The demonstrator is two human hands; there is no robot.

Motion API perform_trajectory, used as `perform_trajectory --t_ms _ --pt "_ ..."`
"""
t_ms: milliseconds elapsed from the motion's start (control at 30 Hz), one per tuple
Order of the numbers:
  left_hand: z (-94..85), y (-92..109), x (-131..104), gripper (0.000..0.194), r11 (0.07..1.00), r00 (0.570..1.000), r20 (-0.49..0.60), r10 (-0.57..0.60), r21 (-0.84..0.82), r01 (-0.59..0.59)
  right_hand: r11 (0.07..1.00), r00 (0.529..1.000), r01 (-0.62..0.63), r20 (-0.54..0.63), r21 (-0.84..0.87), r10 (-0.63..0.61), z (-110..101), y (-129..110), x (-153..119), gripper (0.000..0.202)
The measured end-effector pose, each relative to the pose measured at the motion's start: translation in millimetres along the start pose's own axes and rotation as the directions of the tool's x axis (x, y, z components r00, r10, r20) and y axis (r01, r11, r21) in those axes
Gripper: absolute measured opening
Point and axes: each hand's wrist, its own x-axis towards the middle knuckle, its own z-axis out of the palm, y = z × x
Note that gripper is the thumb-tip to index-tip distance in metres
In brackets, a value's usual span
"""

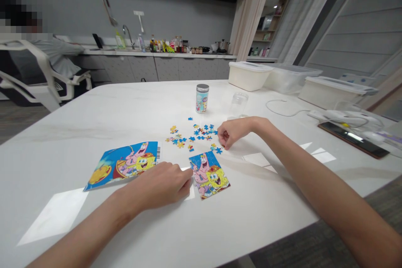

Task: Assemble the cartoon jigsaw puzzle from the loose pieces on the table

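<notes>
Assembly of the small jigsaw is under way, and I judge it roughly two-thirds done: the pictured block is joined, while the blue sky pieces remain loose.

Left to right. The reference print (124, 164) lies flat on the white counter (78, 134), showing the same cartoon scene with a barcode strip at its right edge. My left hand (163, 186) rests palm down just right of it, fingers loosely curled, fingertips touching the left edge of the assembled puzzle section (209, 174) and steadying it; it pinches nothing. That section sits slightly rotated, with an uneven top edge where pieces are missing.

Behind it, the loose puzzle pieces (193, 133) are scattered, mostly blue with a few yellow and pink. My right hand (228, 132) is at the right end of that scatter, fingers curled down and closed toward the thumb over a blue piece (218, 150); I cannot tell whether a piece is actually pinched.

Farther back stand the puzzle's printed tin (202, 98) with its lid on and a clear glass (238, 105).

Next move, in my judgement: lift one blue piece, turn it to match the print, and press it into the open top edge while the left hand holds the section from sliding.
</notes>
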Motion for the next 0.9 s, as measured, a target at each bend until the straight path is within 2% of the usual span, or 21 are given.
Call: perform_trajectory --t_ms 233,400,567,700,900 --pt "2.2 -0.9 -0.5 0.025 0.998 0.999 -0.048 0.016 -0.057 -0.018 0.998 0.993 0.055 -0.107 -0.026 -0.057 -0.9 8.1 0.7 0.024" --pt "2.2 -1.0 -1.0 0.024 0.999 0.999 -0.037 0.020 -0.047 -0.022 0.995 0.996 0.050 -0.065 -0.082 -0.056 -2.0 10.6 -0.8 0.019" --pt "0.8 -1.0 0.3 0.026 1.000 1.000 -0.020 0.018 -0.010 -0.018 0.995 0.993 0.002 -0.120 -0.098 -0.014 -1.5 7.0 -4.5 0.025" --pt "1.2 -1.5 0.5 0.025 1.000 1.000 -0.017 0.026 -0.007 -0.026 0.995 0.997 -0.035 -0.069 -0.093 0.028 -0.5 -4.1 -8.1 0.028" --pt "-1.5 0.0 -1.2 0.026 1.000 0.999 -0.029 0.030 0.000 -0.030 0.987 0.993 -0.101 -0.072 -0.128 0.092 0.2 -14.7 -10.6 0.022"
